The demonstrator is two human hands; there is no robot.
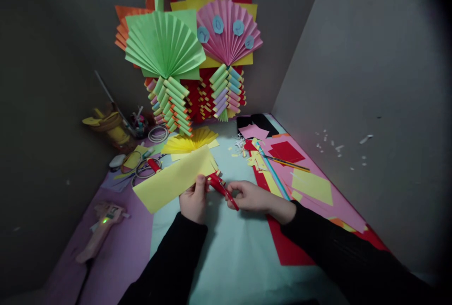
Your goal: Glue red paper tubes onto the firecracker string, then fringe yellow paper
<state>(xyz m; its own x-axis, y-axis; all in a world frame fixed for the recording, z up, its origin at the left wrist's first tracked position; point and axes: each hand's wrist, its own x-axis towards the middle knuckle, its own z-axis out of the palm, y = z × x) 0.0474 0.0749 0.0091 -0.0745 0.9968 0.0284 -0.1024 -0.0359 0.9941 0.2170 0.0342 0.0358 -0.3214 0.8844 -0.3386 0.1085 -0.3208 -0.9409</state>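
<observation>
My left hand point(195, 201) pinches a long yellow paper point(174, 178) near its right end, thumb on top. The paper is tilted, its lower left corner toward me. In my right hand point(249, 196) are red-handled scissors point(223, 187), with the fingers closed round the handle. The scissors lie close beside my left hand, at the paper's right end, where small cut edges show; how far the blades reach is hard to make out. Behind the paper a yellow folded fan point(192, 141) lies on the light-green table covering point(226, 234).
Green point(165, 46) and pink paper fans point(229, 32) hang at the back with rolled-paper strings. A glue gun point(102, 229) with a lit green light lies left. Wire rings point(144, 167) lie behind it. Pencils point(286, 163), a ruler point(271, 168) and paper sheets point(312, 186) lie right.
</observation>
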